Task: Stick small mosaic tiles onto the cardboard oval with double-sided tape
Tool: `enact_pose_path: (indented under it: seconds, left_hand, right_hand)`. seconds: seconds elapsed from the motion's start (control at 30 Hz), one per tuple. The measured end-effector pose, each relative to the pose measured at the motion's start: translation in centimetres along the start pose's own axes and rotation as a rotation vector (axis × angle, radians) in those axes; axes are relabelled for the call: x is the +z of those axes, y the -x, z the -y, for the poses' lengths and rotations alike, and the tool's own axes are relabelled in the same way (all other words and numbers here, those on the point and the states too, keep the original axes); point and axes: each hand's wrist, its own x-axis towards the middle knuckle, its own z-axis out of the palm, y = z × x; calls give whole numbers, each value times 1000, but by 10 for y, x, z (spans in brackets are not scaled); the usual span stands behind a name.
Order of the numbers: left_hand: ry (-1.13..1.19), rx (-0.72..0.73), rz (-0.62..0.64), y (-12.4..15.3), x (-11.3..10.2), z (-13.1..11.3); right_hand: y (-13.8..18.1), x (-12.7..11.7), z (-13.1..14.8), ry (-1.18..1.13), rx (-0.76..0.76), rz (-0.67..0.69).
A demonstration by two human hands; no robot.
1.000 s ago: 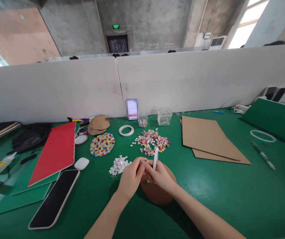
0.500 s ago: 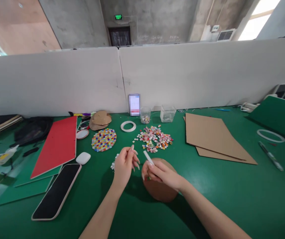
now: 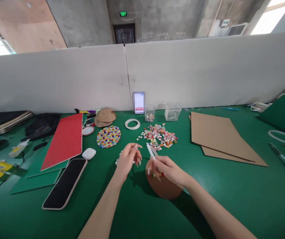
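My right hand (image 3: 168,169) grips a pair of white tweezers (image 3: 150,151), tips pointing up and away from me. A small bluish spot shows at the tips, too small to name. Under this hand lies a round brown disc (image 3: 166,189), with a few coloured tiles along its upper part, partly hidden by my fingers. To the left, my left hand (image 3: 129,157) hovers with fingers loosely bent and apart, and nothing visible in them. Some white tiles (image 3: 117,162) lie partly hidden behind it. A heap of small mixed tiles (image 3: 161,136) spreads just beyond both hands.
A tile-covered mosaic disc (image 3: 108,136), a white ring-shaped coil (image 3: 132,124) and clear containers (image 3: 173,112) stand farther back. A lit phone (image 3: 138,103) leans on the partition. Left are a dark phone (image 3: 65,184), white case (image 3: 89,153) and red board (image 3: 64,141); right, cardboard sheets (image 3: 219,136).
The view has shifted, so the table items appear farther right. The tweezers' two arms now show apart, and my left thumb and index finger look more separated.
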Motion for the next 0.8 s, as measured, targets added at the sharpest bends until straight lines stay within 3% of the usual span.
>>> enact_pose_path:
  seconds: [0.3, 0.8]
  left_hand:
    - [12, -18, -62, -1, -3, 0]
    - [-23, -110, 67, 3, 0, -2]
  right_hand:
    - [0, -5, 1, 199, -126, -35]
    - [1, -5, 4, 359, -240, 11]
